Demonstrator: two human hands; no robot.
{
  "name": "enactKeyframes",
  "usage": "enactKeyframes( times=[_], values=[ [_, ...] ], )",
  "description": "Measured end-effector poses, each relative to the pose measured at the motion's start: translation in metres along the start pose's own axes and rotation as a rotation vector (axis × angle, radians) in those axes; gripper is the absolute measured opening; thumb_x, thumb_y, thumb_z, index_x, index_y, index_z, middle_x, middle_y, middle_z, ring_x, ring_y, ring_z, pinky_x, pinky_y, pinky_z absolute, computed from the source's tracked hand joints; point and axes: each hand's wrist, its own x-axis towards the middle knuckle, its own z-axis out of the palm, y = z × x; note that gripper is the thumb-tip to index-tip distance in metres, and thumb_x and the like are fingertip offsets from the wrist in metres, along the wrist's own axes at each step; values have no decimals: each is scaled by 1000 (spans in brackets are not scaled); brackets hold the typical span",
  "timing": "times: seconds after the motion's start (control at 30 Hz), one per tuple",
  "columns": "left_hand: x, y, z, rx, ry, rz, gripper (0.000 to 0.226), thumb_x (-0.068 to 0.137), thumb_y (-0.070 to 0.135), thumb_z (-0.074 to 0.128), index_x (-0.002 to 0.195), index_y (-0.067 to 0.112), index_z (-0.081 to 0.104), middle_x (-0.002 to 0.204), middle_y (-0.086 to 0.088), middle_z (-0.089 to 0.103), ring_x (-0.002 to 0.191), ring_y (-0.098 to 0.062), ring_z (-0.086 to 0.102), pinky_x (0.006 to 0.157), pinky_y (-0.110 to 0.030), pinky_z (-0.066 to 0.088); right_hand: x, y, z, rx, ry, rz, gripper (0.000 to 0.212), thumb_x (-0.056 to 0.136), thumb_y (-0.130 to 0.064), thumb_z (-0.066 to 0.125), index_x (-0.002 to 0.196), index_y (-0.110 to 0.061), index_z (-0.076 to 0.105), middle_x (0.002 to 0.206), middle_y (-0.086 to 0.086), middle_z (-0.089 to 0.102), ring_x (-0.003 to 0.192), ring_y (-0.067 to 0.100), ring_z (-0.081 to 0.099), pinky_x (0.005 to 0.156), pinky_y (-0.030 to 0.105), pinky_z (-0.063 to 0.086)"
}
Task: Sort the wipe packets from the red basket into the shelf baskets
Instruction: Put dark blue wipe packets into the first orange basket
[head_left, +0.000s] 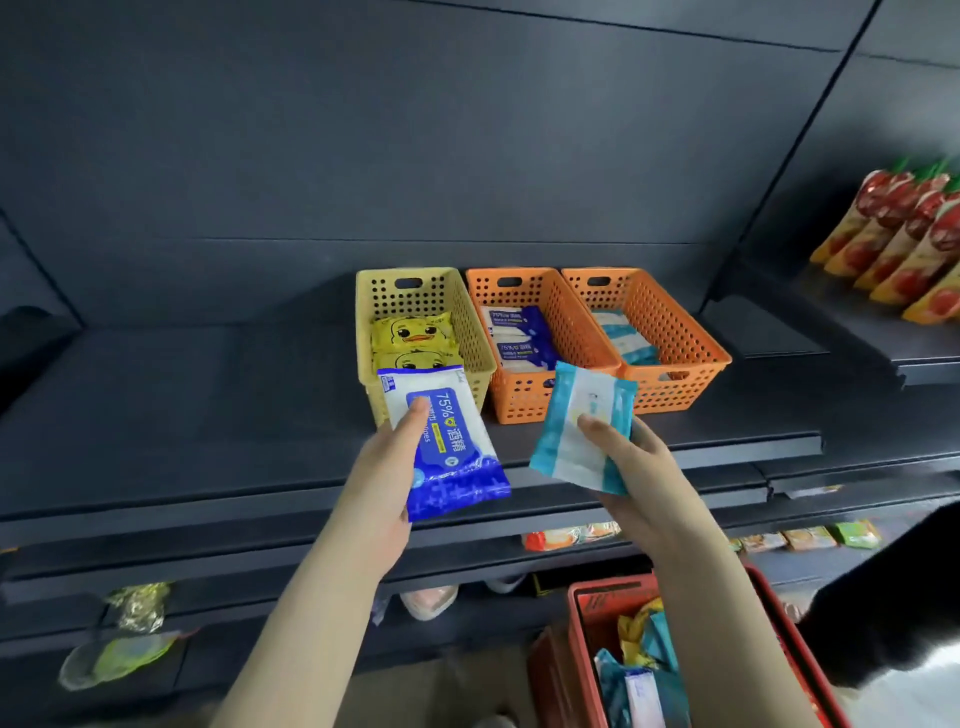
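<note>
So, three baskets are lined up side by side on the dark shelf (182, 405): a yellow basket (363, 312) with duck-print packets (413, 332) in it, a middle orange basket (519, 400) loaded with blue-and-white packets (517, 338), and a right orange basket (675, 332) with teal-and-white packets (623, 338). Red-topped snack pouches (904, 234) are stacked off on the shelf to the right. The red basket (587, 623) is seen down low at the right, with more packets left in it.

The front of the yellow basket is partly covered by the blue 75% packet (447, 447), and the near corner of the middle orange basket is hidden by the teal packet (579, 428).

The blue packet is gripped by the left hand (387, 483), thumb laid on top, fingers tucked underneath. The teal packet is held the same way by the right hand (639, 467). Both arms are stretched up toward the shelf edge, just short of the baskets.
</note>
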Motion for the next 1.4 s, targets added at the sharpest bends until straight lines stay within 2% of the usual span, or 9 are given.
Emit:
enactKeyframes(
  times=[0.13, 0.23, 0.37, 0.5, 0.67, 0.9, 1.2, 1.3, 1.4],
  values=[
    [27, 6, -2, 49, -64, 93, 22, 92, 23, 62, 114, 24, 59, 101, 3, 75, 89, -13, 73, 68, -32, 58, 35, -4, -5, -92, -36, -54, 36, 88, 4, 59, 122, -9, 59, 113, 13, 70, 100, 24, 69, 84, 35, 57],
    [59, 15, 2, 61, -26, 165, 29, 90, 14, 65, 115, 24, 54, 103, 5, 73, 92, -14, 72, 64, -33, 58, 77, -14, -10, -182, 88, -160, 28, 87, 0, 64, 114, -11, 65, 109, 10, 72, 97, 23, 69, 86, 38, 57],
    [114, 24, 28, 17, 56, 171, 32, 88, 17, 68, 117, 20, 54, 106, 0, 73, 93, -21, 72, 71, -40, 58, 139, -36, -22, -262, 303, -304, 16, 86, -10, 71, 96, -22, 67, 94, -4, 73, 87, 14, 72, 75, 32, 59],
    [170, 32, 70, -28, 80, 171, 27, 87, 11, 68, 111, 16, 56, 104, -4, 74, 91, -21, 72, 70, -37, 58, 194, -60, -54, -302, 420, -387, 6, 88, -20, 70, 88, -16, 67, 89, 4, 71, 87, 25, 72, 70, 39, 60],
    [222, 35, 108, -1, 114, 205, 30, 84, 12, 72, 108, 10, 54, 103, -9, 73, 91, -22, 72, 71, -33, 56, 251, -92, -97, -510, 539, -503, 13, 88, -22, 65, 85, -10, 61, 77, 2, 63, 67, 12, 59, 62, 31, 49],
    [261, 36, 130, -18, 107, 99, 21, 85, 10, 70, 93, 13, 50, 100, -10, 73, 90, -22, 73, 63, -31, 58, 325, -109, -128, -835, 481, -329, 8, 89, -24, 61, 93, -17, 63, 88, 0, 68, 87, 25, 67, 77, 43, 54],
    [297, 48, 159, -27, 13, 124, 25, 88, 4, 64, 109, 10, 52, 105, -9, 72, 88, -20, 73, 62, -33, 59, 387, -97, -126, -585, 331, -14, 24, 89, -11, 68, 112, -9, 64, 103, 12, 72, 89, 27, 71, 80, 42, 59],
    [307, 39, 166, -9, -24, 122, 38, 89, 2, 63, 124, 7, 49, 112, -10, 69, 95, -23, 72, 69, -37, 60, 397, -81, -130, -714, 261, 87, 39, 77, -17, 79, 113, -17, 64, 103, 5, 73, 92, 23, 71, 83, 46, 59],
    [313, 26, 165, 80, -11, 106, 42, 87, 6, 66, 126, 13, 51, 117, -9, 66, 102, -25, 69, 78, -45, 59, 399, -73, -126, -1028, 269, 20, 47, 76, -25, 80, 118, -19, 61, 102, -2, 69, 90, 18, 65, 75, 29, 53]
  ],
)
